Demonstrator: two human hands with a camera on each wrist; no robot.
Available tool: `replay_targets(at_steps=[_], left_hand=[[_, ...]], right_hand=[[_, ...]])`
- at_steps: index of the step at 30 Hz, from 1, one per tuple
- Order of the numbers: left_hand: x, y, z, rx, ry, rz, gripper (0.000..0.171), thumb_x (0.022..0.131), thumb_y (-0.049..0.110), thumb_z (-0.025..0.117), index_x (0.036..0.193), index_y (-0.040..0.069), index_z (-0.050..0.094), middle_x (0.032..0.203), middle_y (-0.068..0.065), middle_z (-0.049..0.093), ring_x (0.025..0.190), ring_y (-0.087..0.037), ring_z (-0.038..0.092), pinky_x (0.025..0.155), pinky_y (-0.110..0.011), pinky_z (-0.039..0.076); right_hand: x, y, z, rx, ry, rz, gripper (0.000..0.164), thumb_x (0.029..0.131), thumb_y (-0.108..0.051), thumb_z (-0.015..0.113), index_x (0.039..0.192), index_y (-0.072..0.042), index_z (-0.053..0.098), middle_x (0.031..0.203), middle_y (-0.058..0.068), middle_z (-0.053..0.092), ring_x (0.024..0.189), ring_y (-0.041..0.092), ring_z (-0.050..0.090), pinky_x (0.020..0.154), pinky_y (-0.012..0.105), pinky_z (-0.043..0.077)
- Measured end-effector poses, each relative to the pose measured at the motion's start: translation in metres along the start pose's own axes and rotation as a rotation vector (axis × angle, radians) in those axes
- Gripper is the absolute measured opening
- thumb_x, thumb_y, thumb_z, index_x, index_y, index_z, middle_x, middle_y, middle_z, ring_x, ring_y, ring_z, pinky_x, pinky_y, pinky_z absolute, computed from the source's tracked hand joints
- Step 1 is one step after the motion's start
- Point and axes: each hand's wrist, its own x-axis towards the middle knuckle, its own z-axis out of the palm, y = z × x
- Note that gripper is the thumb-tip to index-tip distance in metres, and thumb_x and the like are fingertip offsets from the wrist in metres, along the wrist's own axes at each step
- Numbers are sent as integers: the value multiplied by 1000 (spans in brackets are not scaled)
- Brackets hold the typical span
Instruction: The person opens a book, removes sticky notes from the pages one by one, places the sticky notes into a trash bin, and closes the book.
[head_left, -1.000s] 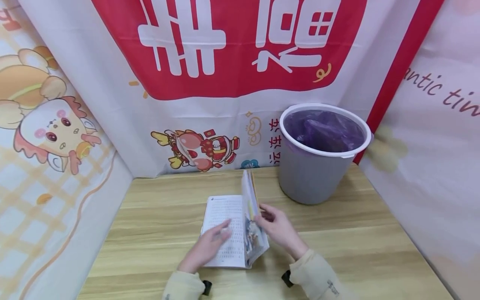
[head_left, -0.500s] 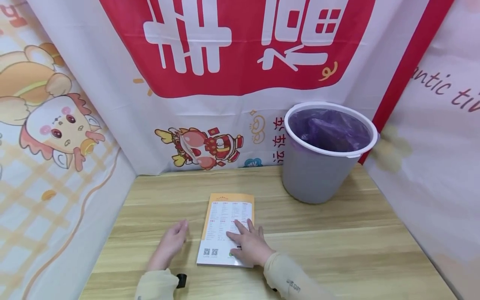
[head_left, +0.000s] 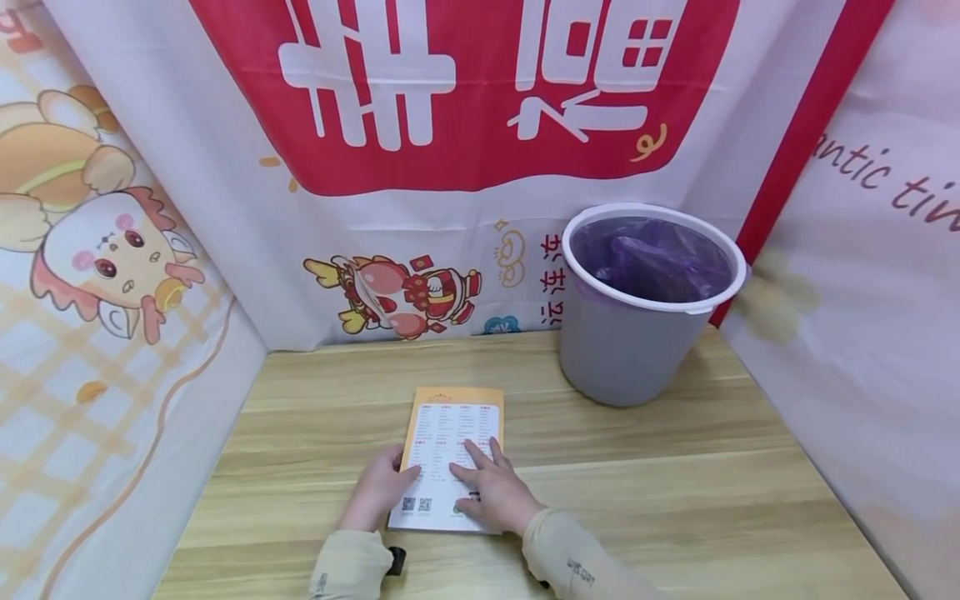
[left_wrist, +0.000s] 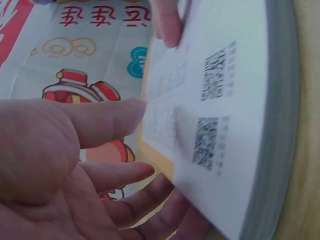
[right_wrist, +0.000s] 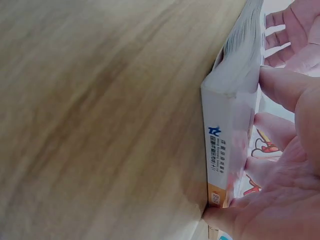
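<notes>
A thick book (head_left: 437, 492) lies flat on the table, its orange-and-white back cover up with columns of small print and two QR codes. My left hand (head_left: 377, 490) is at the book's left edge. Its thumb reaches over the cover, and its other fingers extend loosely along the edge in the left wrist view, some tips hidden by the book. My right hand (head_left: 495, 493) rests on the right part of the cover with fingers spread. In the right wrist view, one finger touches the edge beside the white spine (right_wrist: 217, 145).
A grey bin (head_left: 626, 350) with a white rim and a purple liner stands at the table's back right. Printed cloth (head_left: 450, 217) hangs behind the wooden table (head_left: 660, 492) and along both sides.
One second ago the book stood open, with pages lifted by the right hand. It then lay closed under the right hand. The left hand has since moved right to the book's edge.
</notes>
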Motion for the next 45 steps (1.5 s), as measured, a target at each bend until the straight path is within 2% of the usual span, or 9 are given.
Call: replay_targets(at_steps=[7,15,21,24,29,32,36,42,45], left_hand=[[0,-2,10,259,54,28,54,86,17,77,131,-4,57,109,-18,55,93,-28,52,79,-44,48],[1,2,17,351,81,9,66,86,20,76,139,-8,47,121,-30,49,99,-40,54,86,-54,48],[0,4,20,347,82,-48,72,90,18,72,146,-10,37,133,-34,40,111,-47,49,91,-57,46],[1,3,19,343,74,-74,71,92,20,70,146,-10,35,134,-33,39,112,-46,47,89,-55,46],[1,1,18,312,64,-72,71,93,23,69,147,-8,36,133,-31,40,109,-42,47,86,-52,47],[1,-1,18,286,59,-49,69,93,27,69,146,-6,40,130,-30,43,109,-41,48,87,-52,46],[2,0,18,232,39,-3,57,93,33,68,134,-4,54,111,-20,56,96,-32,54,78,-44,48],[2,4,18,-39,-158,40,47,98,39,60,128,3,57,90,-5,66,76,-19,65,66,-34,55],[0,6,17,-53,-196,94,56,100,43,57,138,2,52,102,-9,68,89,-22,66,79,-39,55]], right_hand=[[4,5,7,181,96,79,51,89,-25,73,138,-18,60,160,11,29,146,43,19,114,58,25],[13,15,-10,964,472,414,70,78,12,60,143,-12,50,150,25,39,137,43,37,111,53,33],[14,30,-26,1238,380,393,79,85,4,64,154,0,25,150,36,29,134,47,39,103,49,45],[16,37,-28,1281,251,367,81,91,-6,67,154,5,17,153,35,25,129,42,47,100,46,48],[22,36,-23,1211,132,350,72,92,-12,69,149,9,29,126,23,60,107,30,65,91,41,54],[23,31,-21,1172,122,348,64,92,-15,69,145,3,37,109,15,68,92,28,70,79,40,58],[23,23,-24,1143,130,328,64,94,-18,65,149,-6,34,112,9,68,92,24,70,83,37,56],[20,16,-49,1129,163,191,64,98,-10,56,155,-9,27,125,15,64,98,28,69,85,39,57],[15,16,-69,1067,138,164,64,99,-11,56,155,-8,26,121,15,66,93,29,70,77,40,59]])
